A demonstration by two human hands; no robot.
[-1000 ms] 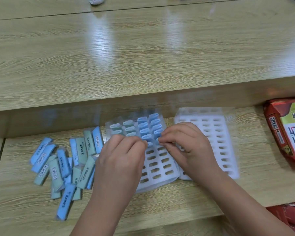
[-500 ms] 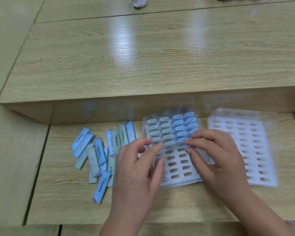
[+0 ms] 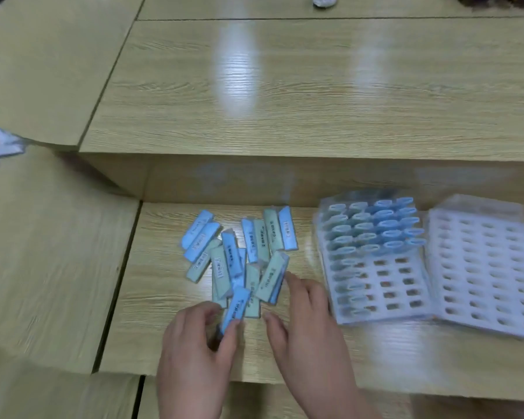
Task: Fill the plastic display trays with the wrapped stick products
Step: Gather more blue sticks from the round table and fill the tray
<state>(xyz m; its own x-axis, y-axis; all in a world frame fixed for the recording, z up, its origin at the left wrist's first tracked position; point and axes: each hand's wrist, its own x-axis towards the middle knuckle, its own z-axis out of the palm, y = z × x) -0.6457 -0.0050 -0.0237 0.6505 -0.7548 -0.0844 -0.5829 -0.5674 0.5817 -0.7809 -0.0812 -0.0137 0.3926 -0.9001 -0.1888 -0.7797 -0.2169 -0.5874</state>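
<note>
Low in the centre, the left hand [image 3: 194, 352] pinches a blue wrapped stick [image 3: 238, 303] at the lower edge of the loose pile of sticks [image 3: 254, 246] on the wooden table [image 3: 164, 297]. The right hand [image 3: 309, 328], beside it, holds nothing, fingers straight and spread. Right of the pile lie the partly filled tray [image 3: 384, 285] and, touching it, the empty tray [image 3: 481, 267].

Dark print on the stick wrappers [image 3: 269, 279] (too blurred) is unreadable.
</note>
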